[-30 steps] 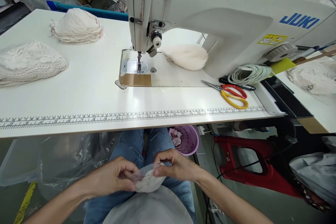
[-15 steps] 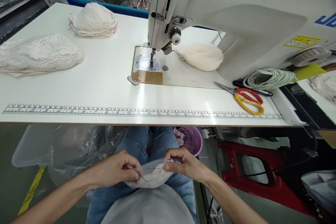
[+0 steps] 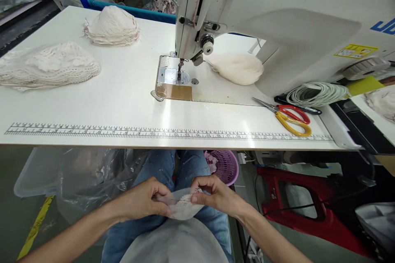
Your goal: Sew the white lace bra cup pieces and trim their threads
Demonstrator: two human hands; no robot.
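Observation:
Over my lap, below the table edge, I hold a small white piece of lace fabric (image 3: 183, 208) with a sheer layer on it. My left hand (image 3: 151, 199) pinches its left side between thumb and fingers. At the upper right edge of the piece, my right hand (image 3: 212, 195) grips it with thumb and forefinger. The sewing machine (image 3: 277, 16) stands on the table beyond my hands, its presser foot (image 3: 179, 72) with no cloth under it. A cream fabric cup piece (image 3: 239, 68) lies under the machine's arm.
Two stacks of white pieces, a lace stack (image 3: 46, 65) and a smaller stack (image 3: 112, 26), sit on the left of the table. Scissors (image 3: 288, 117) and a coil of pale cord (image 3: 317, 93) lie at right. A purple basket (image 3: 226, 166) stands below the table.
My left hand has shifted slightly right along the fabric, closer to my right hand. The piece has turned and bunched a little. My right hand keeps its pinch.

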